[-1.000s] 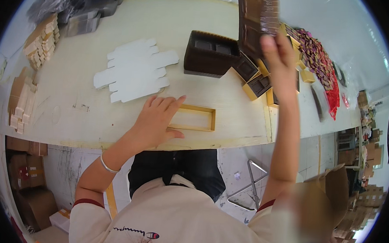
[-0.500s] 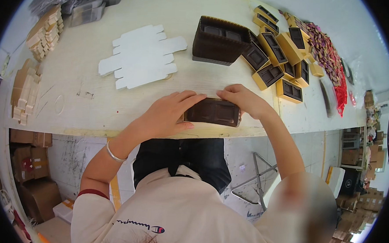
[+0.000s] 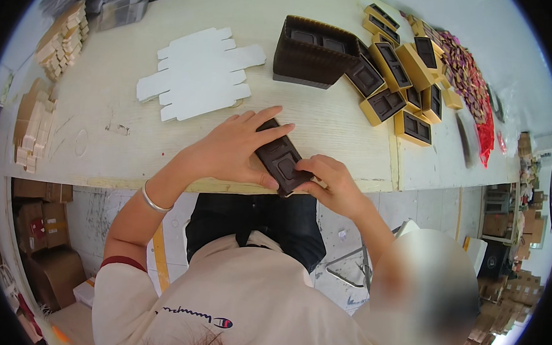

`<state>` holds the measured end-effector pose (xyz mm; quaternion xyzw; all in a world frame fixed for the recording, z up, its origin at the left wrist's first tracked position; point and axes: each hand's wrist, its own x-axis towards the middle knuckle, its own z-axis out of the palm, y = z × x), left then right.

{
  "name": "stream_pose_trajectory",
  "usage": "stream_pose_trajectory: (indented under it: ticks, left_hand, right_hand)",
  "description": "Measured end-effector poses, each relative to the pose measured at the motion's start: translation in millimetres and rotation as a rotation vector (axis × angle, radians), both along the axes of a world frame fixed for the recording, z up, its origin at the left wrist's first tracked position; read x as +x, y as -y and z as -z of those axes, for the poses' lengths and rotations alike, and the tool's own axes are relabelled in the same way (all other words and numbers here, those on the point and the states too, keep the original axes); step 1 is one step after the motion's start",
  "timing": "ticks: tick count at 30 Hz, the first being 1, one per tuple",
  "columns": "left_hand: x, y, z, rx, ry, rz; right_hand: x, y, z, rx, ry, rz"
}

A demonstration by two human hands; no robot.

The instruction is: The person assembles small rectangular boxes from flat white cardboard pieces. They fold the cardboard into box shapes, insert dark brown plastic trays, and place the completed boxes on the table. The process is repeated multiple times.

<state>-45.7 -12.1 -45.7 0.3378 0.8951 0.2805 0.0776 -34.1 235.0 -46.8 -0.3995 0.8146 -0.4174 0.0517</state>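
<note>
Near the table's front edge, a small box fitted with a dark brown plastic insert tray [image 3: 281,159] lies slanted, its near end toward me. My left hand [image 3: 237,144] wraps it from the left, fingers over the far end and thumb by the near end. At the near right end, my right hand [image 3: 333,183] pinches the tray's edge with bent fingers and thumb. Beyond my hands stands a tall stack of brown insert trays [image 3: 313,59]. Flat white carton blanks [image 3: 200,75] lie to its left. Several gold boxes with brown inserts [image 3: 389,105] are heaped to its right.
Small wrapped pieces in purple and red [image 3: 465,79] are piled at the far right, near a red net [image 3: 485,143]. Stacks of folded cartons [image 3: 35,128] line the left edge. Clear plastic containers [image 3: 120,17] sit far left. A folding metal stool [image 3: 349,267] stands beneath at right.
The box has turned from lying crosswise to a slant, its right end swung toward me. My right hand has moved down from its far right corner to its near end.
</note>
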Motion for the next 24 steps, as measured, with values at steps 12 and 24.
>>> stream_pose_trajectory:
  ticks: [12,24]
  left_hand:
    - [18,-18,16,-0.113,-0.339,-0.131]
    - [43,-19,23,-0.232,-0.386,-0.173]
  right_hand:
    - [20,0,22,-0.180,0.182,0.191]
    - [46,27,31,0.136,-0.419,0.422]
